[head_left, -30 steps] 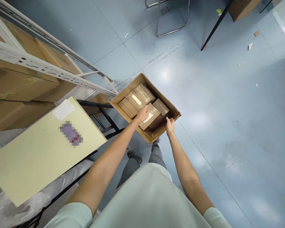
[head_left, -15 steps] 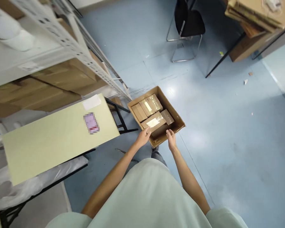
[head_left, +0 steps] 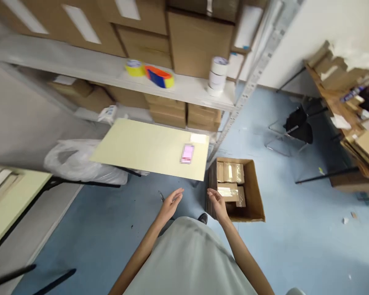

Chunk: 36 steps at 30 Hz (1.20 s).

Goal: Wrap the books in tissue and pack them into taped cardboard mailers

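At twelve o'clock stands one large shelf rack (head_left: 92, 65), loaded with brown cartons (head_left: 199, 45). Below, toward nine o'clock, is one cream table (head_left: 141, 143). One open carton (head_left: 253, 188) stands at four o'clock, near the right hand. The left hand (head_left: 170, 203), at seven o'clock, and the right hand (head_left: 217, 203), at five, are half open, fingers bent, holding nothing. Inside the open carton I count at least five small boxes (head_left: 240, 196). At least four white labels (head_left: 81, 23) show on the brown cartons, too blurred to read.

The left grip (head_left: 169, 205) has drawn away from the carton (head_left: 256, 192) as the view swung toward the shelving (head_left: 190, 88).
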Tool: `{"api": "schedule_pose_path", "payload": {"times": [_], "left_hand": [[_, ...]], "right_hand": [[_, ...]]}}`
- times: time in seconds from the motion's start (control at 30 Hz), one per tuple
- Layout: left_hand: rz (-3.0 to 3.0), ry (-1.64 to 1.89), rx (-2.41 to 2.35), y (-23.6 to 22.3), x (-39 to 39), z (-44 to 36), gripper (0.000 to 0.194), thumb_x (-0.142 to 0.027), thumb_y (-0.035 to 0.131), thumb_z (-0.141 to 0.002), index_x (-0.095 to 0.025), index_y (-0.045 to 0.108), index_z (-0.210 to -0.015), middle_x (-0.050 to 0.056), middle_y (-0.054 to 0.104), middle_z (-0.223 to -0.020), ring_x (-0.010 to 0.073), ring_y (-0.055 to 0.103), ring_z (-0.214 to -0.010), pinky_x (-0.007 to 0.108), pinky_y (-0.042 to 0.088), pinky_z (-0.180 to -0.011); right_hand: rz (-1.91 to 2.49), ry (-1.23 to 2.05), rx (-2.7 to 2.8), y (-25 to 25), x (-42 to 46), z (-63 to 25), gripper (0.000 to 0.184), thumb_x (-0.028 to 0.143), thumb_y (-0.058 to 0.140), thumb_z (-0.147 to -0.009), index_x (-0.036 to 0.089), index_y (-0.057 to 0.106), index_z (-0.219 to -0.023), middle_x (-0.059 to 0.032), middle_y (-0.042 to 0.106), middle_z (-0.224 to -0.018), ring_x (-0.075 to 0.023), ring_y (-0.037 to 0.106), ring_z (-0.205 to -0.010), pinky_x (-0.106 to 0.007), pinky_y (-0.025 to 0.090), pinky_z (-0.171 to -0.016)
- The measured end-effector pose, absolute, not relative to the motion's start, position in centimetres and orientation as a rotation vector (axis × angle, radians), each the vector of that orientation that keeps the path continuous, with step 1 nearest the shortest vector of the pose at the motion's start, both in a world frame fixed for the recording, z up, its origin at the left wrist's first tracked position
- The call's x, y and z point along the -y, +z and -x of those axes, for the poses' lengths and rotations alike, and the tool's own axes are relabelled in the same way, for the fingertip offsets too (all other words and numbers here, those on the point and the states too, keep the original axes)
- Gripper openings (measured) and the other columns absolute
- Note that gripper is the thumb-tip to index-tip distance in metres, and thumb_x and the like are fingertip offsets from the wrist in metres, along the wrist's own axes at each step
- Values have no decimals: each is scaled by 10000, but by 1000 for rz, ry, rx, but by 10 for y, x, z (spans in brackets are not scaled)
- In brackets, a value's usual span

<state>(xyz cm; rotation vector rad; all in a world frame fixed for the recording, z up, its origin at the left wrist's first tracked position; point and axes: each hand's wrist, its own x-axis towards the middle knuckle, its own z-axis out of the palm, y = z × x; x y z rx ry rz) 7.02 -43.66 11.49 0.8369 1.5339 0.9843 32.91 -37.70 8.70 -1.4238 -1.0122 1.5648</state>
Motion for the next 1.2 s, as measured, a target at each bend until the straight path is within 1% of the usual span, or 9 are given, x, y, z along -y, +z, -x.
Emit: {"api": "schedule_pose_path", "payload": {"times": [0.13, 0.27, 0.47, 0.57, 0.67, 0.8, 0.93, 1.07, 1.2], "left_hand": [[-677, 1207, -1533, 138, 479, 3, 698, -713, 691, -896, -206, 713, -1375, 165, 695, -1505, 347, 632, -1446, 506, 466, -1261], [-536, 1412, -1576, 152, 526, 75, 672, -715, 720, -880, -216, 740, -1328, 159, 745, -1430, 353, 678, -1388, 526, 476, -1250], [-340, 1765, -1690, 167, 587, 161, 657, -703, 725, -883, -205, 750, -1310, 160, 769, -1384, 341, 710, -1339, 532, 493, -1231], [-195, 1908, -1725, 170, 613, 187, 647, -696, 726, -891, -205, 749, -1311, 157, 772, -1380, 336, 719, -1322, 530, 502, -1220], [-41, 2004, -1750, 166, 637, 205, 646, -703, 721, -897, -210, 748, -1313, 152, 774, -1378, 332, 718, -1321, 515, 517, -1201], [202, 2075, -1833, 152, 659, 229, 670, -725, 719, -884, -195, 755, -1292, 160, 787, -1344, 335, 730, -1288, 511, 537, -1171], [416, 2061, -1958, 143, 668, 266, 701, -740, 708, -863, -181, 754, -1284, 175, 786, -1333, 348, 744, -1247, 521, 559, -1134], [449, 1987, -2073, 151, 664, 317, 705, -748, 661, -891, -177, 746, -1296, 176, 779, -1349, 348, 739, -1259, 510, 570, -1120], [443, 1994, -2127, 163, 652, 367, 709, -748, 662, -893, -175, 738, -1303, 173, 777, -1356, 338, 741, -1249, 507, 560, -1131]], "right_hand": [[1321, 1632, 1293, 125, 373, -231, 498, 657, 775, -900, 246, 821, -1177, -123, 801, -1314, -344, 702, -1317, -539, 475, -1217], [1195, 1753, 1486, 150, 381, -130, 503, 669, 780, -894, 242, 830, -1156, -123, 808, -1297, -350, 718, -1281, -538, 495, -1194], [1001, 1938, 1776, 166, 408, 2, 519, 689, 764, -890, 240, 838, -1140, -133, 809, -1283, -355, 733, -1257, -528, 528, -1157], [904, 2023, 1906, 171, 421, 58, 497, 679, 758, -901, 247, 834, -1134, -129, 813, -1269, -346, 740, -1243, -508, 548, -1135], [835, 2112, 1987, 172, 430, 113, 500, 692, 776, -880, 250, 829, -1109, -125, 818, -1247, -339, 749, -1221, -500, 558, -1126], [730, 2216, 2057, 165, 435, 185, 528, 700, 800, -860, 233, 823, -1105, -135, 818, -1239, -333, 750, -1215, -499, 551, -1138], [630, 2307, 2098, 160, 432, 249, 536, 706, 804, -860, 232, 822, -1110, -138, 817, -1237, -335, 757, -1200, -498, 561, -1130], [586, 2390, 2116, 160, 424, 301, 543, 730, 809, -845, 250, 827, -1097, -133, 821, -1234, -351, 763, -1193, -508, 583, -1110], [548, 2483, 2147, 154, 413, 343, 550, 744, 798, -850, 257, 822, -1104, -126, 824, -1236, -350, 763, -1204, -501, 581, -1117]]}}
